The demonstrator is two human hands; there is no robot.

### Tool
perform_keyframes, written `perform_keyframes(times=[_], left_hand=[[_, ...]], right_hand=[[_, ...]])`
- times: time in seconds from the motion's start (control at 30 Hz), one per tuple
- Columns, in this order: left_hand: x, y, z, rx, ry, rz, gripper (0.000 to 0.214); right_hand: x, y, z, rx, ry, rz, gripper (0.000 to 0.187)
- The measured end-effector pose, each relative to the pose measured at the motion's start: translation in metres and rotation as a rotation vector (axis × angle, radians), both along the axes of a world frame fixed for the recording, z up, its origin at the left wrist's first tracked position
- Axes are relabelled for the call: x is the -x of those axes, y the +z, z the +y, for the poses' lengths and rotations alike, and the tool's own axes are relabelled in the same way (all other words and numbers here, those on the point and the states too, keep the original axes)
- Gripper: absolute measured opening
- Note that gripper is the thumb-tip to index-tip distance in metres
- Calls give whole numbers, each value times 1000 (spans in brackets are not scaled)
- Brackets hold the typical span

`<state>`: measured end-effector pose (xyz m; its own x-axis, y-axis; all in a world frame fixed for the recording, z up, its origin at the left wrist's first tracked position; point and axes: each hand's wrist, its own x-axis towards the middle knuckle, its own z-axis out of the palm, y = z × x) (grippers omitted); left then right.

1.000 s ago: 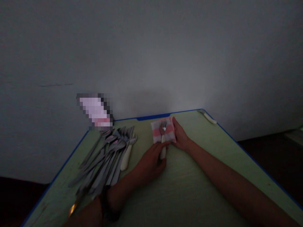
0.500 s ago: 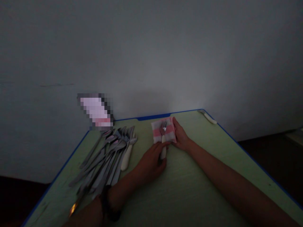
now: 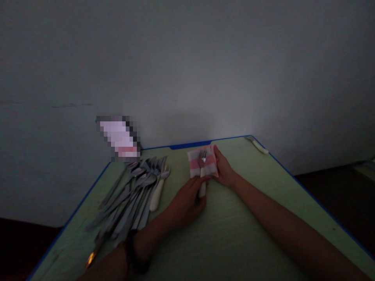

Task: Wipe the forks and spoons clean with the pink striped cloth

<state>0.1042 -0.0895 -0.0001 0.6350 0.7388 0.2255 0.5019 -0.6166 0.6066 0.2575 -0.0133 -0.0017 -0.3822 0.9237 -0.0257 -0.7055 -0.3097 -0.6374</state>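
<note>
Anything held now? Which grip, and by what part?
Left grip: the fork, by its white handle. Right grip: the pink-and-white cloth, by its right edge.

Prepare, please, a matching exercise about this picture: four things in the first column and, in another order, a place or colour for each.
Column one
1. left hand
2. right hand
3. cloth
4. cutlery pile

Column two
A. at the right edge of the folded fabric
B. on the left side of the table
C. at the handle of the fork
D. pink and white

Right pairs: 1-C, 2-A, 3-D, 4-B
</note>
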Motion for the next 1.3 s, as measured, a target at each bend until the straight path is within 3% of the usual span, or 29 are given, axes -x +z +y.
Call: perform_keyframes(times=[1.3], left_hand=[[0,0,0,-24,4,2,59]], right_hand=[[0,2,-3,9,8,-24,52]])
